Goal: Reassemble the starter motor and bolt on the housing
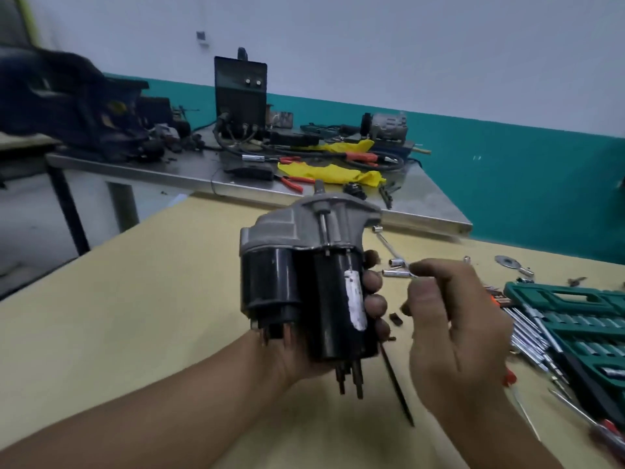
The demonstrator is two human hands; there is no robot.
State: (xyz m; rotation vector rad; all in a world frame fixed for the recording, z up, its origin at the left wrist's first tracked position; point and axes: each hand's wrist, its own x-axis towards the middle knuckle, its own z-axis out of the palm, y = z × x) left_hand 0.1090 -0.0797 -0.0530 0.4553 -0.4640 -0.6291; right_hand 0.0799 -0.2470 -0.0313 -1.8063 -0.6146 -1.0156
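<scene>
Black-bodied and capped by a grey cast housing (314,221), the starter motor (301,289) is held upright above the yellow table (135,299), gripped from beneath by the left hand (338,319). Just beside it, the right hand (453,319) is raised, its fingertips pinched together on something too small to be identified. Sockets (395,269) and a green tool case (575,326) are seen to the right.
</scene>
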